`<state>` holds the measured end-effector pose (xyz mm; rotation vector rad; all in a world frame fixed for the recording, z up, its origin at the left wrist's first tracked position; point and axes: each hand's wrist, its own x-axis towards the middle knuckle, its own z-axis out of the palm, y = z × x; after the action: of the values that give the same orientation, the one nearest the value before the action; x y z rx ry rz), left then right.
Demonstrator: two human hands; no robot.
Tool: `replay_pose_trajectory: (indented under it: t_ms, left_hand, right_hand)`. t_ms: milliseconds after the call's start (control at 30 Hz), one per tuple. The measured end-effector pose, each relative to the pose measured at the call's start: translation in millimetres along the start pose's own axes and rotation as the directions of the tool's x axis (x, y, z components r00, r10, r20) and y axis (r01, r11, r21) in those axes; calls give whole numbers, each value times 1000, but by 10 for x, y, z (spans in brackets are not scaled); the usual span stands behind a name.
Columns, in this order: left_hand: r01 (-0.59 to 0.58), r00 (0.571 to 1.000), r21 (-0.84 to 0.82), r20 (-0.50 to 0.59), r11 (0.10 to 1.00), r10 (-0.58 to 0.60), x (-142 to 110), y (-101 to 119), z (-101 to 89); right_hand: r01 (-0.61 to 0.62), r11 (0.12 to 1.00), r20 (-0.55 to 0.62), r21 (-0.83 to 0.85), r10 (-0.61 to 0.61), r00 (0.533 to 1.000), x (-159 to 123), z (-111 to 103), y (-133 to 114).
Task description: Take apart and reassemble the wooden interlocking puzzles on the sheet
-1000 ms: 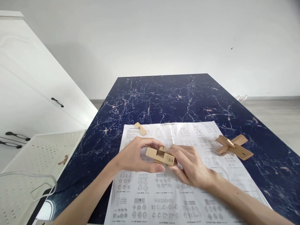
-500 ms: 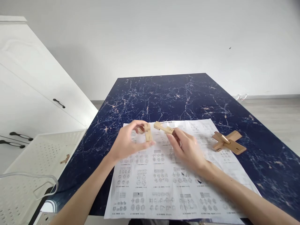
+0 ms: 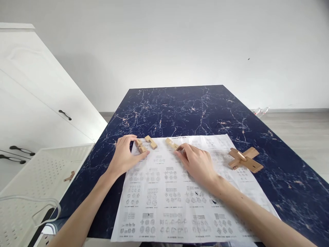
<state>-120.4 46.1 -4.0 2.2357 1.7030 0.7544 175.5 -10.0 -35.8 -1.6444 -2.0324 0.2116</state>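
My left hand [image 3: 124, 152] is at the sheet's upper left, thumb and fingers closed around the ends of a notched wooden puzzle piece [image 3: 140, 145]. Just right of it a second notched puzzle piece [image 3: 151, 142] lies loose on the paper, touched by neither hand. My right hand [image 3: 199, 159] pinches the near end of a third notched puzzle piece [image 3: 170, 142], low over or on the sheet's top edge; I cannot tell which. Under both hands spreads the printed sheet [image 3: 164, 206] with rows of small diagrams.
An assembled wooden cross-shaped puzzle [image 3: 245, 160] sits at the sheet's right edge on the dark blue marbled table [image 3: 169, 109]. To the left are a white perforated tray [image 3: 28, 178], with a small wooden piece [image 3: 69, 176] and a pale cable [image 3: 31, 198], and a white cabinet [image 3: 38, 96].
My left hand has moved left and down to the paper with its wooden pieces; one now lies released beside it. My right hand has lowered its piece towards the sheet, shifting slightly left.
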Motion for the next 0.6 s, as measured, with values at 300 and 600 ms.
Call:
replay_pose_trajectory:
  t_ms: [300, 600]
  left_hand:
    - [-108, 993, 41, 59, 993, 106, -30, 42, 123]
    - [-232, 963, 26, 147, 972, 226, -7, 315, 210]
  right_hand:
    - [37, 999, 28, 29, -38, 999, 3, -17, 43]
    - [70, 996, 64, 49, -73, 995, 29, -45, 66]
